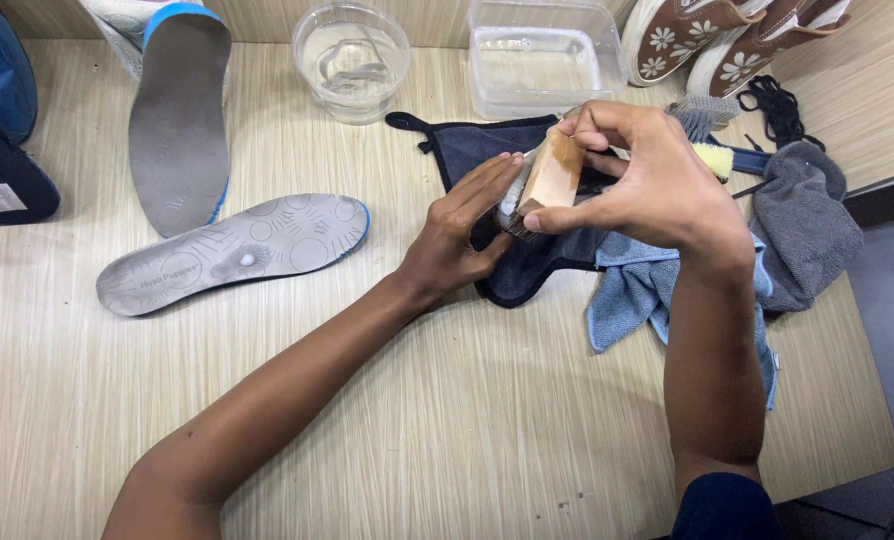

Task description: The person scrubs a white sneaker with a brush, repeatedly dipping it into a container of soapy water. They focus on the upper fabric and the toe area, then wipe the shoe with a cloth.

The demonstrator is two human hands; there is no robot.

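While scrubbing: right hand [657, 185] fingers grip wooden brush [550, 175].
Left hand [457, 235]: fingers flat, steadying white piece [510, 195].
Tabletop [417, 400]: dark cloth [467, 150] beneath.

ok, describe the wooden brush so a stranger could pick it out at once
Start at the pale wood-grain table and find the dark blue cloth near its far edge. Over it, the right hand grips a small wooden brush, with the left hand touching its bristle end. It is the only tan wooden block there, unlike the grey insoles and soft cloths nearby.
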